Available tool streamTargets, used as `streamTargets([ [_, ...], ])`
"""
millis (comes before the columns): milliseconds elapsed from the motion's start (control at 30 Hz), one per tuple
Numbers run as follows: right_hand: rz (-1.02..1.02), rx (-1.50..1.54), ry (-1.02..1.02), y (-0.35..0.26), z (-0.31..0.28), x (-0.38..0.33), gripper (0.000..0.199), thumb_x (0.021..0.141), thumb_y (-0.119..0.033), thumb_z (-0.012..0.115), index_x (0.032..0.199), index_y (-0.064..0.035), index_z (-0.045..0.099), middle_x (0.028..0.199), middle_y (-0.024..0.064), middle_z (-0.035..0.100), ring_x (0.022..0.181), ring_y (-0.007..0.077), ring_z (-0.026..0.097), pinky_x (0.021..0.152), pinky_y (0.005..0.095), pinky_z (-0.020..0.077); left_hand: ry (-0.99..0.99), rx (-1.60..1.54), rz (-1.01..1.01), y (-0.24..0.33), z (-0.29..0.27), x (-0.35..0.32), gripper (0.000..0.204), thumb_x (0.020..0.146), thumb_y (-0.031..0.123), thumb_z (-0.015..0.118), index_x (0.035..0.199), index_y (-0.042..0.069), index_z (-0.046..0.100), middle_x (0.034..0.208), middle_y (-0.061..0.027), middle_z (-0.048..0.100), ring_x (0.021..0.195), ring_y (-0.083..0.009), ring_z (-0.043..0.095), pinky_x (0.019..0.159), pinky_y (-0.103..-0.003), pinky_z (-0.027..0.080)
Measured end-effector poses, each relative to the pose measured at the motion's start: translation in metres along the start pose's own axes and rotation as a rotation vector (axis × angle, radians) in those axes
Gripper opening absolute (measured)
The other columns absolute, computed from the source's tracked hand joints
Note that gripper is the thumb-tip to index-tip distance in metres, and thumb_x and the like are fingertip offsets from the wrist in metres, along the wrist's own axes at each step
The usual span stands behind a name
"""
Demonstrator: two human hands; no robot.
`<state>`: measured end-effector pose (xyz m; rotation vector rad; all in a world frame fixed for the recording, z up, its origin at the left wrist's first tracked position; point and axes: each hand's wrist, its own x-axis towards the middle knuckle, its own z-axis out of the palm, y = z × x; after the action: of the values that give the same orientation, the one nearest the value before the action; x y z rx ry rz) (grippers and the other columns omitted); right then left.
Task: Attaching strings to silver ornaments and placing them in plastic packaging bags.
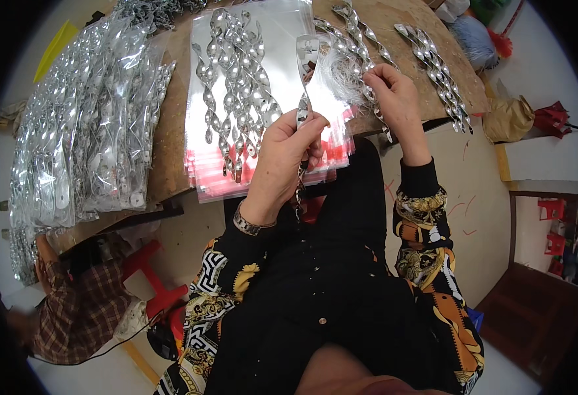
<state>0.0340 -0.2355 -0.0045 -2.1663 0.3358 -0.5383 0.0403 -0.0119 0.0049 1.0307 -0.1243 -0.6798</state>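
My left hand (284, 153) is closed round a shiny silver twisted metal strip (307, 66), held upright with its flat end at the top and its lower end hanging below the fist. My right hand (394, 99) is pinched beside a loose bundle of fine pale thread (343, 74). Whatever lies between its fingertips is too fine to make out. Behind that hand lie several more silver spirals (358, 29). A pile of twisted strips (233, 85) rests on a stack of transparent plastic bags with red lower edges (210, 191), left of the strip I hold.
Bagged silver spirals (85, 125) cover the left of the brown table (178, 85). Another group of strips (437, 79) lies near its right edge. At lower left a person in a checked shirt (81, 309) is beside a red stool (145, 270). A dark red umbrella (552, 120) is at the right wall.
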Motion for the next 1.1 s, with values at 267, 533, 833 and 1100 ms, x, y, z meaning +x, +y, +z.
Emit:
streamTargets([
  [267, 0.102, 0.446, -0.128, -0.012, -0.013, -0.012, 0.012, 0.089, -0.013, 0.058, 0.090, -0.0024, 0.063, 0.074, -0.0057, 0.054, 0.064, 0.0012, 0.042, 0.056, 0.0173, 0.0310, -0.054, -0.028, -0.046, 0.002, 0.006, 0.003, 0.018, 0.089, 0.017, 0.060, 0.097, 0.000, 0.060, 0.061, 0.0014, 0.050, 0.051, -0.0061, 0.047, 0.046, -0.019, 0.037],
  [533, -0.016, 0.484, -0.097, -0.041, -0.015, -0.039, 0.013, 0.091, -0.012, 0.056, 0.094, -0.0014, 0.063, 0.086, -0.0019, 0.062, 0.069, 0.0023, 0.045, 0.062, 0.0175, 0.0360, -0.076, -0.079, -0.082, -0.001, 0.013, 0.004, 0.025, 0.091, 0.018, 0.059, 0.105, -0.003, 0.060, 0.062, 0.0021, 0.045, 0.053, -0.0070, 0.047, 0.048, -0.020, 0.038],
  [833, -0.118, 0.257, -0.191, -0.051, -0.016, -0.071, 0.009, 0.089, -0.005, 0.056, 0.090, 0.0012, 0.062, 0.083, 0.0007, 0.060, 0.070, 0.0057, 0.049, 0.063, 0.0200, 0.0401, -0.057, -0.120, -0.093, -0.007, 0.016, 0.007, 0.024, 0.091, 0.022, 0.060, 0.103, 0.001, 0.062, 0.060, 0.0028, 0.046, 0.048, -0.0076, 0.047, 0.044, -0.021, 0.039],
  [1100, -0.217, 0.138, -0.174, -0.051, -0.018, -0.085, 0.005, 0.086, -0.003, 0.057, 0.088, 0.0013, 0.059, 0.077, 0.0040, 0.058, 0.068, 0.0104, 0.053, 0.062, 0.0233, 0.0417, -0.064, -0.134, -0.100, -0.009, 0.014, 0.006, 0.017, 0.089, 0.019, 0.062, 0.092, 0.002, 0.062, 0.060, 0.0025, 0.048, 0.049, -0.0072, 0.047, 0.046, -0.020, 0.038],
])
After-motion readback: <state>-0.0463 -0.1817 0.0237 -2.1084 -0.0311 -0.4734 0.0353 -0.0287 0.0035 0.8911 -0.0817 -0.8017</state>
